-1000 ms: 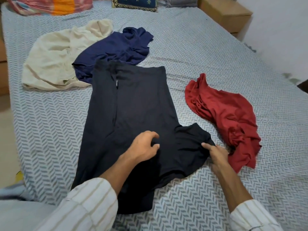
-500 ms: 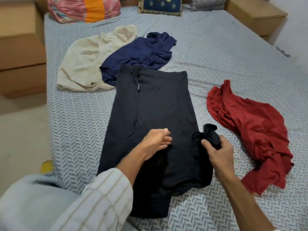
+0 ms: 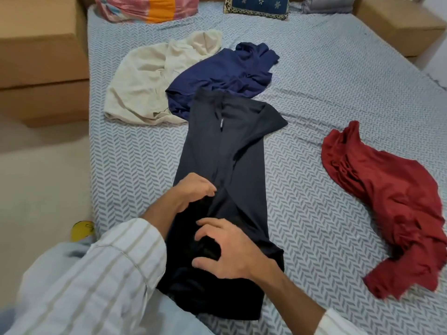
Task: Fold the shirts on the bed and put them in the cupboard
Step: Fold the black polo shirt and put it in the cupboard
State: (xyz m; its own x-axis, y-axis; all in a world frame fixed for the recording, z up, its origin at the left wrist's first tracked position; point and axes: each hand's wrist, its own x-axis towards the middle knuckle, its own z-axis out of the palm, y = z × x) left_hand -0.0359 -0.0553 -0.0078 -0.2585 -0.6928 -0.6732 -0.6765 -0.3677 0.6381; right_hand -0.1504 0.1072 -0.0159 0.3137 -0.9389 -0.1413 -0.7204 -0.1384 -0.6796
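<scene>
Since half a second ago your right hand [image 3: 229,252] swung the sleeve across, so the black shirt [image 3: 225,170] now lies narrow on the bed [image 3: 326,97]. Its grip pinches bunched fabric; your left hand [image 3: 196,189] curls onto the fold. Bare sheet sits between the black shirt's right edge and the red shirt [image 3: 391,204]; navy shirt [image 3: 225,73] touches its top.

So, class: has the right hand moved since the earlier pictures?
Yes. The right hand has moved leftward, away from the red shirt, carrying the sleeve across onto the middle of the black shirt.
</scene>
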